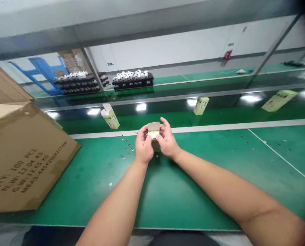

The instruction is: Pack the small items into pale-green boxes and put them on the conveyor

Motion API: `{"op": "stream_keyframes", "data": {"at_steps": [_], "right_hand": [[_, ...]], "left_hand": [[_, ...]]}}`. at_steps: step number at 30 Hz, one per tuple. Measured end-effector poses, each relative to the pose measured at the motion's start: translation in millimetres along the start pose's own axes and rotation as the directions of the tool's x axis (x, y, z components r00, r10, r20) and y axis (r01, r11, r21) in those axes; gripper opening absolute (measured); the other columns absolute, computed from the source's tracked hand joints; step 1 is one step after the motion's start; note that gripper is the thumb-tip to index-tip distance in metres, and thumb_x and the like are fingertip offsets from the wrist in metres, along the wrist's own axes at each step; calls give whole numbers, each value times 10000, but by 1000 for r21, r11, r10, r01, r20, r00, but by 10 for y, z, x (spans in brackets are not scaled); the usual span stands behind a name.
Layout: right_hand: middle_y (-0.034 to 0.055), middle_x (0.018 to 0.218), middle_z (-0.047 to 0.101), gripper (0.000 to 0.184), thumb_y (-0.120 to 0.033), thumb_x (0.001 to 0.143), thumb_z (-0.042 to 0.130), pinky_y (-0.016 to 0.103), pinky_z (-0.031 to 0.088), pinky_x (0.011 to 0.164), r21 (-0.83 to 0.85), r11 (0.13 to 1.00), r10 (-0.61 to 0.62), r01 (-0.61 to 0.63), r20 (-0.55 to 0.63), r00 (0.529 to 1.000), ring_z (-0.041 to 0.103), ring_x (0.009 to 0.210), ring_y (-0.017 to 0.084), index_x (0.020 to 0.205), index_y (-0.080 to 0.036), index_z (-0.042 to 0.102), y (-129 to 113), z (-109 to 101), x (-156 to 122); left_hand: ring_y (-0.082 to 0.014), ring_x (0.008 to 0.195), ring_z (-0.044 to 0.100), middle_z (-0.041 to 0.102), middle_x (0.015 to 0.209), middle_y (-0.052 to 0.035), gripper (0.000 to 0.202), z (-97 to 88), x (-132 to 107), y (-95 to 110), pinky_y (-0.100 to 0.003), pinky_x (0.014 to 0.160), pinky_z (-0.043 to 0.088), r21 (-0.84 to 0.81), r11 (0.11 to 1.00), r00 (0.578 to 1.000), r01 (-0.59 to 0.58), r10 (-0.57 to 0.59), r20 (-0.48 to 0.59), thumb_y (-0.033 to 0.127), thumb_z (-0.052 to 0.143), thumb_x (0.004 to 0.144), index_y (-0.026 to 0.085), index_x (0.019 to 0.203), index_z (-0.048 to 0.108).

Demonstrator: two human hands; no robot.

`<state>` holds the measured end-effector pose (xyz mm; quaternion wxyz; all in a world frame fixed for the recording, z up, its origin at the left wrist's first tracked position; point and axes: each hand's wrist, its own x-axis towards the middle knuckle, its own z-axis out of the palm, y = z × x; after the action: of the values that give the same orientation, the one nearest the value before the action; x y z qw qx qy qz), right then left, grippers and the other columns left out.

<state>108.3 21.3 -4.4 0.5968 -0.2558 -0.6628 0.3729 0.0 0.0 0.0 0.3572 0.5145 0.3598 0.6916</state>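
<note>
Both hands hold a small light-green carton (pixel 154 133) upright above the green bench, its top toward me and one lid flap standing up at the back. My left hand (pixel 144 145) wraps its left side, thumb at the top opening. On the right side my right hand (pixel 167 140) grips it, thumb at the top edge and index finger partly raised. Pale small flaps show at the opening; what lies inside cannot be made out. Most of the carton's front is hidden by my hands.
A large brown cardboard box (pixel 26 164) stands at left. Beyond the bench's white edge strip lie an open-topped carton (pixel 110 117), a closed carton (pixel 201 105) and another carton (pixel 279 100). Black trays of football-patterned balls (pixel 133 80) sit farther back. Small specks litter the green bench (pixel 193 198).
</note>
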Motion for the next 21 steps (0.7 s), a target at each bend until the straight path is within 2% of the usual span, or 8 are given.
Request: {"op": "stream_keyframes", "data": {"at_steps": [2,4,6,8,11,14,17,21], "right_hand": [[62,1084,592,209,-231,873,492,401,489,923,-83,991,-96,100,56,994,593,1004,198,1066,-235,572,0,-78,35],[66,1051,604,159,-278,882,482,419,479,934,-141,971,-178,195,124,976,590,1010,215,940,-219,619,-7,-154,58],[80,1108,608,242,-341,900,445,448,468,954,-166,941,-259,296,212,942,585,1052,237,981,-218,638,-22,-221,63],[90,1159,610,301,-380,912,425,462,466,966,-198,919,-289,341,250,924,581,1087,249,1052,-221,637,-39,-263,58],[89,1145,633,257,-354,890,495,449,484,954,-298,899,-262,321,220,940,594,1078,243,1048,-222,649,-57,-267,51],[85,1121,655,211,-281,857,551,434,500,945,-363,884,-242,293,182,953,610,1055,232,1025,-217,660,-62,-236,60],[70,1090,678,190,-240,861,553,411,513,931,-389,874,-245,290,163,956,627,1027,216,1006,-220,673,-76,-213,81],[48,1035,705,183,-245,893,539,377,527,891,-404,870,-242,282,147,959,650,973,195,993,-229,692,-117,-203,101]], "left_hand": [[-178,990,593,623,1041,-38,154,-36,5,-26,-328,918,464,43,999,999,-6,7,-32,166,552,795,199,924,629],[-184,980,595,620,1014,-41,83,-66,6,-48,-330,908,469,59,998,999,-15,17,-45,196,540,803,184,800,622],[-198,1002,599,630,1033,-51,167,-88,1,-63,-345,907,473,37,999,999,-28,29,-41,253,482,845,185,785,622],[-213,1028,605,642,1058,-68,294,-100,-10,-74,-366,912,478,25,999,999,-48,49,-4,331,385,908,188,847,634],[-221,1050,605,632,1103,-85,267,-98,-33,-85,-372,927,480,87,992,995,-92,89,34,398,463,908,185,932,622],[-216,1069,599,621,1132,-90,219,-85,-41,-88,-369,956,467,150,983,994,-106,101,39,357,611,853,188,992,600],[-209,1072,598,629,1118,-93,221,-78,-28,-81,-366,964,460,166,981,994,-97,89,58,364,587,881,187,1011,606],[-178,974,612,638,1031,-74,226,-72,-13,-61,-327,903,474,169,979,993,-111,104,52,389,540,914,181,975,607]]}}
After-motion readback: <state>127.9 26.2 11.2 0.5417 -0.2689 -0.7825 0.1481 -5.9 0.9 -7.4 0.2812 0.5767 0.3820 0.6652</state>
